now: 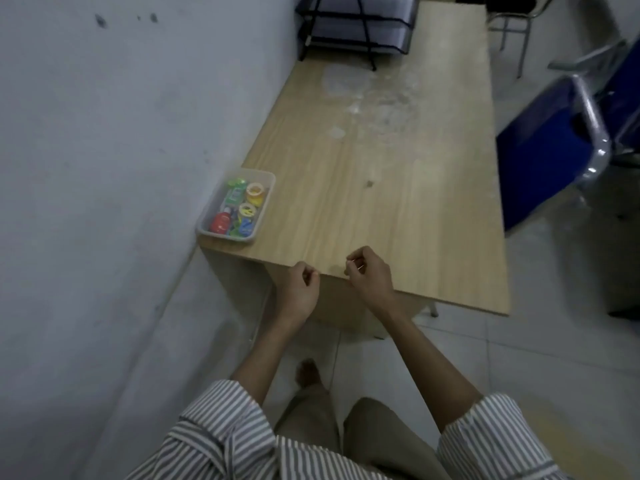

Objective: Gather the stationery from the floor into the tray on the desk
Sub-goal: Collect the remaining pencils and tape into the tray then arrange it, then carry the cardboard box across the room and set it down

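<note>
A pale plastic tray (268,183) stands on the near left corner of the wooden desk (398,202), against the wall. It holds several coloured stationery items: tape rolls, a red piece, green and blue pieces. My left hand (298,289) hovers at the desk's near edge with its fingers curled; nothing shows in it. Just to its right, my right hand (370,273) is over the desk edge, its fingers pinched on a small thin pale object (350,261) too small to name. Both hands are to the right of the tray and nearer to me.
A black wire rack of paper trays (356,26) stands at the desk's far end. White stains mark the desktop beyond the middle. A blue chair (547,143) is right of the desk. The grey wall runs along the left. My bare foot (308,372) is on the tiled floor.
</note>
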